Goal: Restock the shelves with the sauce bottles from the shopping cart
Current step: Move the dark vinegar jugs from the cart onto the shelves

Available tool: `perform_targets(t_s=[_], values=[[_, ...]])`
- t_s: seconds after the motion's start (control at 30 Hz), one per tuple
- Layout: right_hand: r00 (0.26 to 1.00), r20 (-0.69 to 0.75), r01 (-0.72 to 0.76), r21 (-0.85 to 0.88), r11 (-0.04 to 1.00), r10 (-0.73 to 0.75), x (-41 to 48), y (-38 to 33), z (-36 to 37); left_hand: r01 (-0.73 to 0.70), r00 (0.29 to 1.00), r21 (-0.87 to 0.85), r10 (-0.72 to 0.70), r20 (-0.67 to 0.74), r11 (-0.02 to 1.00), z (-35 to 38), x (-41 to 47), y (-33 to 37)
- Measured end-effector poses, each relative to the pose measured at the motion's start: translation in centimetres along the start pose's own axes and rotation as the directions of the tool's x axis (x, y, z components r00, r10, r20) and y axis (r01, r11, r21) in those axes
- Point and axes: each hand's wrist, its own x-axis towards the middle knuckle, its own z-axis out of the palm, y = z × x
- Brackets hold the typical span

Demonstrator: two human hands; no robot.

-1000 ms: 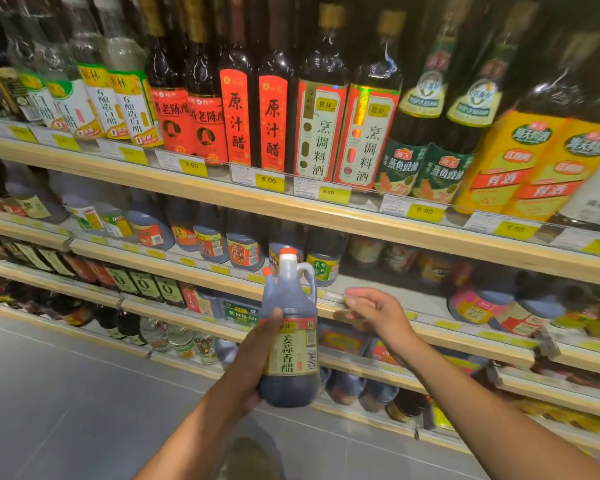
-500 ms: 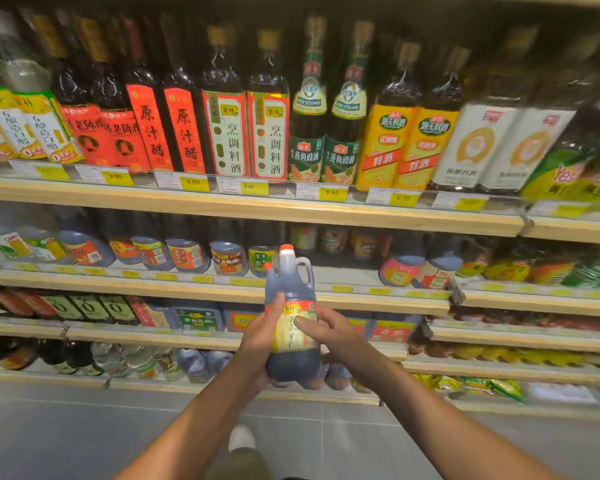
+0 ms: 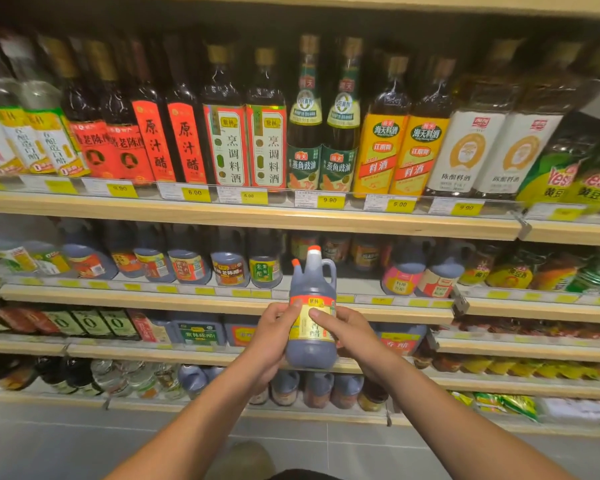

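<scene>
A dark sauce jug [image 3: 311, 292] with an orange cap, a loop handle and a yellow-and-red label stands upright in front of the shelves. My left hand [image 3: 274, 336] grips its left side. My right hand [image 3: 349, 336] holds its right side, fingers across the label. The jug is level with the second shelf [image 3: 222, 301], in front of a gap in that shelf's row of jugs. The shopping cart is out of view.
Tall bottles of vinegar and cooking wine [image 3: 267, 133] fill the top shelf [image 3: 257, 216] above yellow price tags. Squat jugs [image 3: 227, 268] line the second shelf. Lower shelves [image 3: 201, 353] hold more jugs and packets. Grey floor [image 3: 66, 441] lies below.
My right hand came off the shelf edge and closed on the jug beside the left. The view swung right and pulled back from the shelves, and the jug rose slightly.
</scene>
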Motion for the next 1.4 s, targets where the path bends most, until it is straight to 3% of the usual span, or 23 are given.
perform_targets(t_s=[0.2, 0.43, 0.57, 0.77, 0.87, 1.1, 1.4], values=[[0.999, -0.028, 0.024, 0.038, 0.999, -0.023, 4.0, -0.4, -1.6, -0.036, 0.998, 0.181, 0.025, 0.06, 0.983, 0.0, 2.9, 1.1], [0.997, -0.061, 0.052, -0.078, 0.996, -0.057, 9.5, -1.6, -3.1, -0.1, 0.994, 0.328, 0.111, -0.017, 0.939, -0.3, 6.4, 3.4], [0.992, -0.107, 0.051, -0.1, 0.994, -0.062, 12.5, -2.5, -3.2, -0.093, 0.996, 0.354, 0.087, 0.033, 0.931, -0.6, 9.1, 4.3], [0.97, -0.22, -0.007, -0.449, 0.894, -0.103, 16.0, -4.0, -2.4, -0.12, 0.992, 0.389, 0.102, 0.068, 0.913, -0.7, 12.3, 5.2], [0.961, -0.265, -0.077, -0.543, 0.836, -0.084, 17.5, -3.8, -1.7, -0.078, 0.996, 0.412, 0.055, 0.068, 0.908, -1.5, 14.3, 4.4], [0.96, -0.26, -0.046, -0.503, 0.863, -0.101, 20.1, -1.0, -1.1, -0.035, 0.995, 0.411, -0.005, 0.097, 0.911, -2.5, 16.4, 3.0], [0.976, -0.142, 0.068, -0.528, 0.847, -0.167, 19.9, 0.7, -1.7, -0.015, 0.991, 0.479, -0.051, 0.124, 0.877, -4.2, 16.1, 1.7]])
